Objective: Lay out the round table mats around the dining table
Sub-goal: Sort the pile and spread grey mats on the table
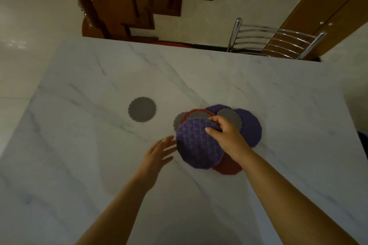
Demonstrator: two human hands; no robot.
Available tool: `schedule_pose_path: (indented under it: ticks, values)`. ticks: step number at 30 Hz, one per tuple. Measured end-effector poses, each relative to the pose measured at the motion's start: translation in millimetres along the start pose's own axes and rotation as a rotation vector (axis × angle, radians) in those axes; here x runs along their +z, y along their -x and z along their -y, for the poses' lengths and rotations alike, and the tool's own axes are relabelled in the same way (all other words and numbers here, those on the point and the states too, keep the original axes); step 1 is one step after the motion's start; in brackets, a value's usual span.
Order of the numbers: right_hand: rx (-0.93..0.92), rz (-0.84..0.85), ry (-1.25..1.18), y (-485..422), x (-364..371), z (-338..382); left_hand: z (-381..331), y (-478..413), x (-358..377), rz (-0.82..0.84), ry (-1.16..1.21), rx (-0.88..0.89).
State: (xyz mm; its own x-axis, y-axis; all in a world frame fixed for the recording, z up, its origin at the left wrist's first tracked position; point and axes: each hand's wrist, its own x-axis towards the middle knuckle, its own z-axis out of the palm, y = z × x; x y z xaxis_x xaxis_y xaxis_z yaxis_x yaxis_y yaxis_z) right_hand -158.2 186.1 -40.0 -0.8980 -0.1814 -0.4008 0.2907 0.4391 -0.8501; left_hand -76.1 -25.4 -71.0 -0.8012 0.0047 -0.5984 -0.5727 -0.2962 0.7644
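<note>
Purple mat (pixel 196 146) in right hand (pixel 225 135) grip, left hand (pixel 159 155) released, marble table (pixel 219 77), metal chair (pixel 274 42) beyond

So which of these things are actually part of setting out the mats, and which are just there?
Part of the job:
- top purple mat, pinched by the right hand
- pile of mats under it, purple, red and grey
- lone grey mat, lying apart
- marble table
- left hand, open beside the pile

Just there:
- metal chair
- wooden staircase
- wooden door
</note>
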Motion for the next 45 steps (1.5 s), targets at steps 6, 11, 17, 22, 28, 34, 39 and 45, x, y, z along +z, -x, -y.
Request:
schedule_pose_path:
  ticks: [6, 11, 17, 22, 28, 34, 39, 45]
  values:
    - [0.051, 0.03, -0.22, 22.0, 15.7, 1.8, 8.0, 25.0, -19.1, -0.005, 0.052, -0.044]
    - [0.054, 0.032, -0.261, 34.3, 27.2, -0.5, 14.6, 38.3, -22.3, 0.03, 0.078, -0.073]
    - [0.075, 0.05, -0.215, 41.0, 28.0, -7.6, 19.0, 45.4, -23.3, 0.014, 0.048, -0.038]
    - [0.147, -0.179, 0.175, 37.3, -1.9, -33.6, 22.4, 47.5, -33.1, 0.019, 0.069, -0.023]
    - [0.509, -0.171, 0.688, 39.4, -27.5, -72.7, 28.6, 47.0, -44.0, -0.027, 0.145, -0.023]
    - [0.486, -0.284, 0.717, 39.4, -13.2, -82.4, 30.5, 47.4, -44.0, -0.026, 0.164, -0.039]
    - [0.407, -0.385, 0.634, 45.2, -24.3, -74.2, 29.1, 45.8, -38.3, -0.017, 0.156, -0.036]
    - [0.098, -0.433, 0.428, 69.8, -56.4, -46.3, 27.9, 42.6, -30.2, -0.019, 0.13, -0.036]
